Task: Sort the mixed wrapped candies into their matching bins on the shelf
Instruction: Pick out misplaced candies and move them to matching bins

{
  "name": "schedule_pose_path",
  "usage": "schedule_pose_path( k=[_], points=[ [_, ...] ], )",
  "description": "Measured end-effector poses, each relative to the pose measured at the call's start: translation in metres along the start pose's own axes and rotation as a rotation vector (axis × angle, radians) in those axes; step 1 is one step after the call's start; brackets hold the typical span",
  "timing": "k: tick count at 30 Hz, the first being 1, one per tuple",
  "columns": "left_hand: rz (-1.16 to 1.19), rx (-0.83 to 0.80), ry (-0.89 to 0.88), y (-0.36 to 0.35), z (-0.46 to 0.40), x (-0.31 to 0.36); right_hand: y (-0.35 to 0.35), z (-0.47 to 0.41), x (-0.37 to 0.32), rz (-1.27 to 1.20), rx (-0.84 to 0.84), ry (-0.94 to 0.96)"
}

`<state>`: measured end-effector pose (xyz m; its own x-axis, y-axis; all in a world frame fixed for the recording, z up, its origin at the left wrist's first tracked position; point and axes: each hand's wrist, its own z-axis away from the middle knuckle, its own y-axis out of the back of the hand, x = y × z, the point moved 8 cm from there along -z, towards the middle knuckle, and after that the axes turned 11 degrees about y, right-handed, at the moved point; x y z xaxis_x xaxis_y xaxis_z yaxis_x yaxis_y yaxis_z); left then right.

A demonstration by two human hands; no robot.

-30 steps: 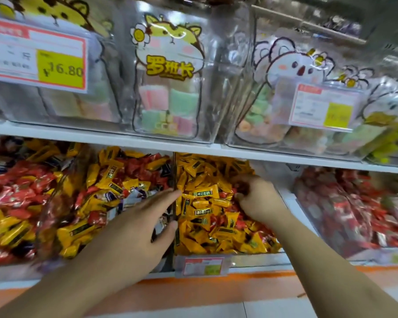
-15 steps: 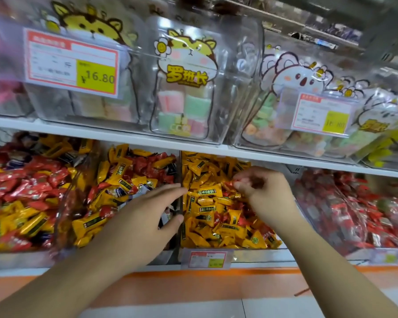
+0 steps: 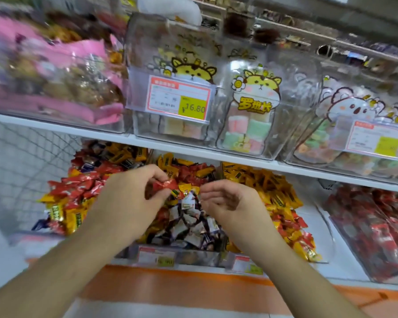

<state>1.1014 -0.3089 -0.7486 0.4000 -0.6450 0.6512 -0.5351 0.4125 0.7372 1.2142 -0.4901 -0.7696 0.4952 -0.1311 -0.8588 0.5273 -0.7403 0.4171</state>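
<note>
At nine o'clock in the view stands the left clear plastic bin [image 3: 55, 226], filled mostly with red and yellow wrapped candies, with some dark ones at its back. Just to the right of it, the left hand [image 3: 126, 203] pinches a red foil-wrapped candy [image 3: 164, 185] between thumb and fingertips, held above the middle clear plastic bin [image 3: 193, 257]. I judge this candy is held up because it does not belong among the grey-white and dark wrapped candies [image 3: 189, 222] that fill the front of that bin. At the centre, the right hand [image 3: 230, 203] hovers with loosely curled fingers, palm turned to the left; it holds nothing, perhaps ready to take the next piece. At three o'clock from the hands is the bin of yellow wrapped candies [image 3: 271, 187], with some red ones mixed at its lower edge. At the far right, a bin of red packets [image 3: 372, 228] could be the matching place.
</note>
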Motion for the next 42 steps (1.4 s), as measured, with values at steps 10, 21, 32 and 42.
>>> schedule_pose_path(
  k=[10, 21, 32, 42],
  points=[
    [-0.148, -0.009, 0.066, 0.014, -0.016, -0.030, 0.062, -0.002, 0.038, 0.258, 0.176, -0.037],
    [-0.071, -0.464, -0.335, -0.114, 0.036, 0.061, 0.130, 0.000, 0.117, 0.769, 0.014, -0.246],
    [-0.135, -0.479, -0.378, -0.144, 0.045, 0.069, 0.144, -0.003, 0.149, 0.626, -0.011, -0.281],
    [-0.139, -0.478, -0.392, -0.145, 0.048, 0.071, 0.137, -0.004, 0.147, 0.588, 0.036, -0.232]
  ],
)
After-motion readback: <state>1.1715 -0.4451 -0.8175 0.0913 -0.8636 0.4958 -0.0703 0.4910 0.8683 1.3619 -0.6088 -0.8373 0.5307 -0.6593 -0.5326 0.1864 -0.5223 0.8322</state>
